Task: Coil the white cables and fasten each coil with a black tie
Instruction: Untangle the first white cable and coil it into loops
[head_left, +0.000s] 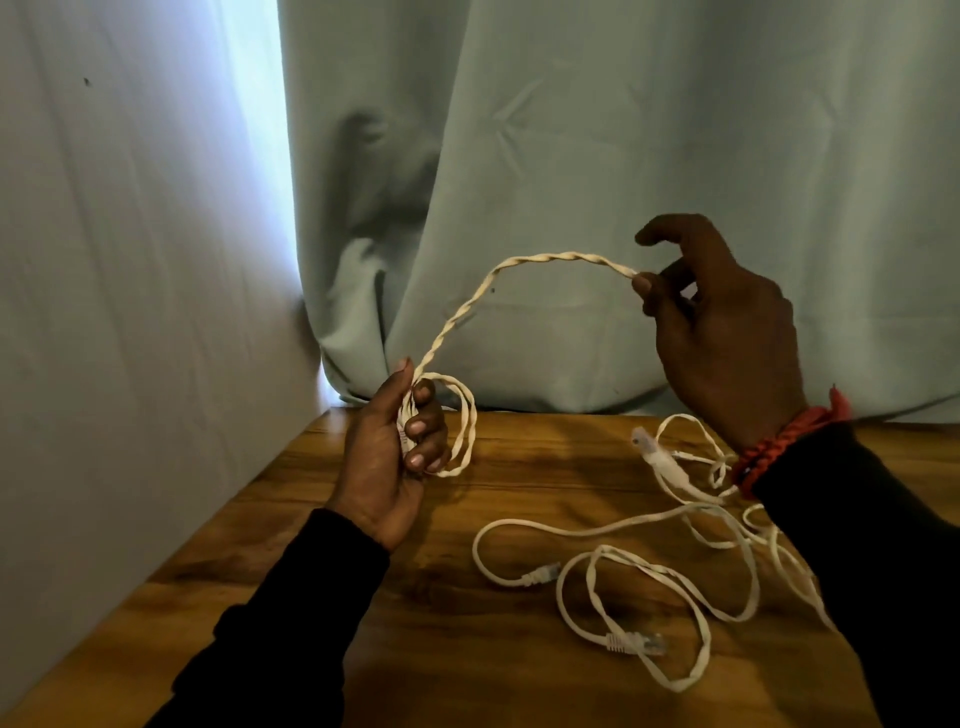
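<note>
1. At centre-left of the frame the left hand (400, 457) is raised above the brown wood-grain table (322, 597). Its fingers are curled round the gathered side of a small coil of white twisted cable (457, 431), thumb up against the strands. That grip appears meant to pin the finished turns so they cannot spring apart.

2. From the top of that coil the same twisted cable arcs up and across to the right hand (727, 332) at centre-right. Fingertips pinch it near its far end, while the forefinger stands out straight and free. Holding the tail high and taut probably keeps it clear of the table and guides the next turn.

3. On the table at lower right lie loose white flat cables (597, 530) in an untidy tangle, with clear plug ends showing. They appear uncoiled, likely waiting their turn; part of the tangle is hidden behind the right forearm.

4. A red braided band (779, 441) sits at the right wrist, above a dark sleeve.

5. No black tie is visible anywhere, so fastening looks some way off.

6. A pale green curtain (623, 156) hangs behind the table.
</note>
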